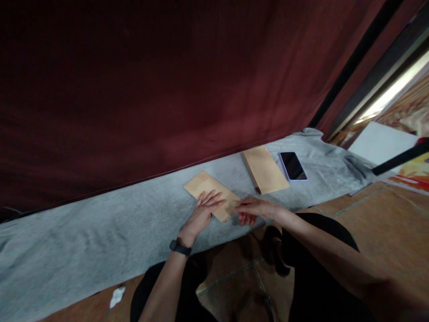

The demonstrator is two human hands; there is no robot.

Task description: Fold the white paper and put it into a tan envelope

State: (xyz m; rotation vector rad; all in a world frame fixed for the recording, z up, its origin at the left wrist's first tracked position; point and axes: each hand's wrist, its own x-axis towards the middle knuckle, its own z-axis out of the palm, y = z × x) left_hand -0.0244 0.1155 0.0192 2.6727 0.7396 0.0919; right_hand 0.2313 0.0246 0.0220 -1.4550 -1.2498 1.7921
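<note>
A tan paper envelope (214, 185) lies slanted on the grey cloth in front of me. My left hand (204, 212) rests on it with the fingers spread, and a dark band is round that wrist. At the envelope's right end, my right hand (250, 209) is closed, its thumb and forefinger at the edge of the paper; whether they pinch it is too small to tell. A thicker stack of tan envelopes (266, 170) sits further right, beside a phone (293, 166) with a dark screen and a light purple case.
Behind the grey cloth (100, 228) hangs a dark red curtain (167, 89). Dark poles, a white sheet (382, 143) and colourful printed material are at the right. A crumpled white tissue (117, 296) lies on the tiled floor at the lower left.
</note>
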